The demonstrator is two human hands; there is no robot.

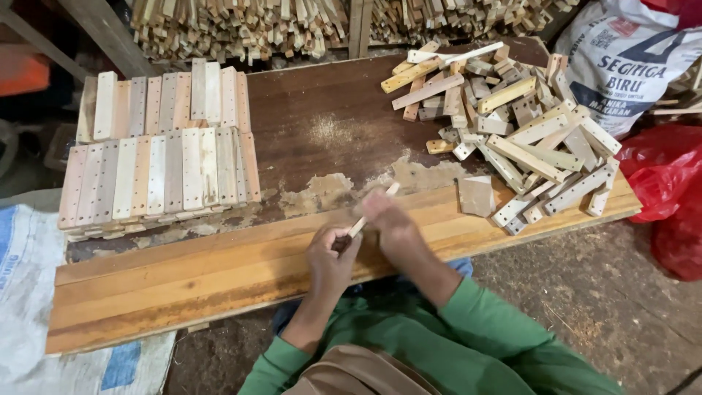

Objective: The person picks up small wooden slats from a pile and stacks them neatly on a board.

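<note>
On a long plank-topped wooden workbench (307, 117), neat rows of flat drilled wooden slats (157, 172) lie stacked at nine o'clock, while a loose heap of short drilled wood pieces (526, 132) sits at two o'clock. Bundled thin wood sticks (241, 25) lie behind the bench at twelve. A printed woven sack (621, 58) stands beyond the heap at two, above a crumpled plastic bag (669, 183) at three.

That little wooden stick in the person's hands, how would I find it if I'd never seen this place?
Start at the long wooden workbench and look along its near edge, between the neat rows of slats and the loose pile of slats. There the left hand and right hand hold one thin pale stick, the only piece lifted off the bench.
</note>
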